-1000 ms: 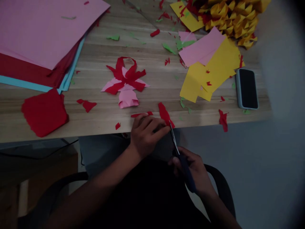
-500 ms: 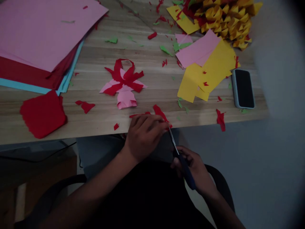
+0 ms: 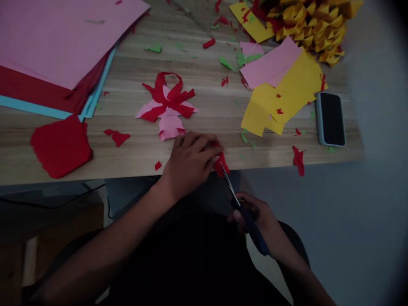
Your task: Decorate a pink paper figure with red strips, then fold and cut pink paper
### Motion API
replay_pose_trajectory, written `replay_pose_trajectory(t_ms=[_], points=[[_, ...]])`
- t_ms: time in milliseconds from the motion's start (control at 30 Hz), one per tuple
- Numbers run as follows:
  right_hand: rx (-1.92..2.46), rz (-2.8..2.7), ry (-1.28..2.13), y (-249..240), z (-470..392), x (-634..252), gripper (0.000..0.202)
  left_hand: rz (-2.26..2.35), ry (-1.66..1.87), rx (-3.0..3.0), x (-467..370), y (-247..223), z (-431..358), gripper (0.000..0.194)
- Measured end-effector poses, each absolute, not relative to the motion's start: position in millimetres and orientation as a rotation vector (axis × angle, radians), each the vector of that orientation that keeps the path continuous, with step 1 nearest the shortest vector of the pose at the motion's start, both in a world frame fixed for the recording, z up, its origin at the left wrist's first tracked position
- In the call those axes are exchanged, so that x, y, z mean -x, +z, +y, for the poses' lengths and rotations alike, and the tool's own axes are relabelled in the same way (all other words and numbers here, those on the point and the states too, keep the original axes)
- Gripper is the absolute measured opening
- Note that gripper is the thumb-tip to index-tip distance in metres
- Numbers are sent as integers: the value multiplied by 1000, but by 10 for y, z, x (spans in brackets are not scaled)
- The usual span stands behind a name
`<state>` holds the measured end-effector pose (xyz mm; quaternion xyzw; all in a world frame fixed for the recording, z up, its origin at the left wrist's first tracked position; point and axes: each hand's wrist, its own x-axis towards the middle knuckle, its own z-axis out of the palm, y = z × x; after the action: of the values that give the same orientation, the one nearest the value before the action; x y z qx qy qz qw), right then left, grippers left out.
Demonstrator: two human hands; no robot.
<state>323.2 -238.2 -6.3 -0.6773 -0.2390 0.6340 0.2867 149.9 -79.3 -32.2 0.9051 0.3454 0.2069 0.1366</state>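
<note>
My left hand (image 3: 193,163) is closed on a piece of red paper (image 3: 222,165) at the table's front edge, and the fingers cover part of it. The dark blue scissors (image 3: 250,225) are in my right hand (image 3: 258,212), their blades pointing up and left with the tips at the red paper. Just beyond my left hand lies a pink paper shape (image 3: 170,127) with red strips (image 3: 168,100) laid across it like petals. A stack of red paper pieces with scalloped edges (image 3: 62,146) rests to the left.
Large pink sheets (image 3: 63,38) lie over red and light blue ones at the back left. On the right are yellow paper (image 3: 283,106), a pink strip (image 3: 270,63), a phone (image 3: 331,119) and a folded yellow paper piece (image 3: 315,29). Green scraps (image 3: 226,63) and red scraps (image 3: 298,160) are scattered about.
My left hand has shifted slightly up and left, and the red paper in it has turned, showing a wider part by the scissor tips. The view has moved a little.
</note>
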Motion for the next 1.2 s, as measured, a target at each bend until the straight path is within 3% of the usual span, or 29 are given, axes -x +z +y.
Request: replay_pose_trajectory(t_ms=[567,800,1200], points=[[1873,-538,1692,-101,-2415,-3185,48,979,572,-2542,-1479,-333,-776,35],[1806,-781,1646,-140,-2446,-3153,42,976,564,-2518,-1477,-303,-787,38],[1760,-665,1664,-100,-2294,-3176,45,1024,601,-2456,-1490,-298,-784,26]])
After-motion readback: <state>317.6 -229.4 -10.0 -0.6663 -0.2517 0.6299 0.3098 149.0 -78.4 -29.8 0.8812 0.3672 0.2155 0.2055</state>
